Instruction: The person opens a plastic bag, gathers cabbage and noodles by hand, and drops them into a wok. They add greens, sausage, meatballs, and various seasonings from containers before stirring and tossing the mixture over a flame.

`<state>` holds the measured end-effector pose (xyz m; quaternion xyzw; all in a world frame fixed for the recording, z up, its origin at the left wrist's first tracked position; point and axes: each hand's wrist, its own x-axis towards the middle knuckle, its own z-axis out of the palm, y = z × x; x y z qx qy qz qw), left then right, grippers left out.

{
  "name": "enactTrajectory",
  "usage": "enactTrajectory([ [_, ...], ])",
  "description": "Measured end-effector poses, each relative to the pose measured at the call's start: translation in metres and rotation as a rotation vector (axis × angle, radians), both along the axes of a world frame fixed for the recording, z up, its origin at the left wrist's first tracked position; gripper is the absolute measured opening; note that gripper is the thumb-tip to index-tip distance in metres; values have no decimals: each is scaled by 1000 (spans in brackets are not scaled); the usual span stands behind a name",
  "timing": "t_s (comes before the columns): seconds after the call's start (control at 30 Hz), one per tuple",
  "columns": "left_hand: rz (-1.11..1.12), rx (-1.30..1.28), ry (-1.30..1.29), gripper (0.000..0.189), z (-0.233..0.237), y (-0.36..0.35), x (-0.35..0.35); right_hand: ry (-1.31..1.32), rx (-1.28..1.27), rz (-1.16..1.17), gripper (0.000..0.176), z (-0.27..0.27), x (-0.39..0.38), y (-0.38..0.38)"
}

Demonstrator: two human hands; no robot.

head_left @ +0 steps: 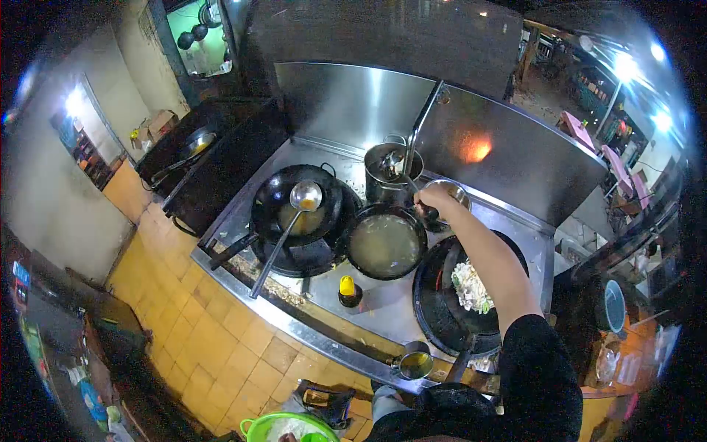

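Observation:
My right hand (pixel 431 200) is closed round the handle of a ladle (pixel 395 163), whose bowl is over a tall steel pot (pixel 387 193). Below my right forearm, a large black wok (pixel 436 295) holds pale sliced food (pixel 470 287) with green bits. To its left stands a round pan of cloudy liquid (pixel 384 245). My left hand does not show clearly; a small skin-toned shape at the bottom edge, by the green basin (pixel 254 427), is too cut off to identify.
Another wok (pixel 280 180) at the left holds liquid and a long-handled ladle (pixel 305 196). A yellow-capped bottle (pixel 348 297) and a small pot of yellowish liquid (pixel 416 364) stand near the front edge. A steel splashguard (pixel 353 99) rises behind the stove.

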<state>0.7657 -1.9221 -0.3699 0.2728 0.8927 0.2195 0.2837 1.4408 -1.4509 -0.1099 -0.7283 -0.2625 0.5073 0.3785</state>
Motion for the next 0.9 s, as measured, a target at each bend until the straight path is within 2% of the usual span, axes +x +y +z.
enactTrajectory([
  [0.07,-90,220,-135,35,-27,-23,-8,-62,81,188,12,-4,4,-3],
  [0.1,-95,223,-135,35,-30,-17,-5,57,92,17,10,45,-29,-34],
  [0.13,-58,252,-219,37,-32,-11,0,56,96,13,10,42,-26,-36],
  [0.2,8,301,-383,40,-36,1,3,397,181,-96,8,29,-16,-41],
  [0.23,-147,131,-307,43,-71,9,-19,567,209,-80,10,25,-8,-47],
  [0.33,-268,188,-243,37,-65,34,-18,682,306,-62,11,41,-6,-92],
  [0.37,-325,213,-214,33,-60,44,-14,603,274,-164,14,58,-13,-115],
  [0.47,-506,290,-137,25,-20,78,20,641,297,-179,18,64,0,-183],
  [0.5,-477,306,-238,32,-5,87,31,713,284,-212,19,63,5,-205],
  [0.53,-503,300,-242,32,4,100,38,652,193,-144,18,67,13,-236],
  [0.57,-454,212,-279,21,9,110,45,686,237,-130,13,73,12,-267],
  [0.6,-403,116,-313,12,9,115,50,720,276,-116,9,77,9,-298],
  [0.67,-487,270,-277,18,-14,121,50,831,293,-326,13,86,-1,-357],
  [0.7,-535,275,-314,20,3,125,64,812,327,-311,22,77,2,-387],
  [0.73,-576,275,-346,22,29,127,78,813,303,-414,20,82,-5,-412],
  [0.8,-525,376,-480,22,-9,127,68,835,314,-421,25,78,-11,-455],
  [0.87,-483,363,-539,19,10,120,84,851,273,-384,19,51,-6,-480],
  [0.9,-539,378,-439,16,-26,122,67,433,136,-354,14,38,-14,-487],
])
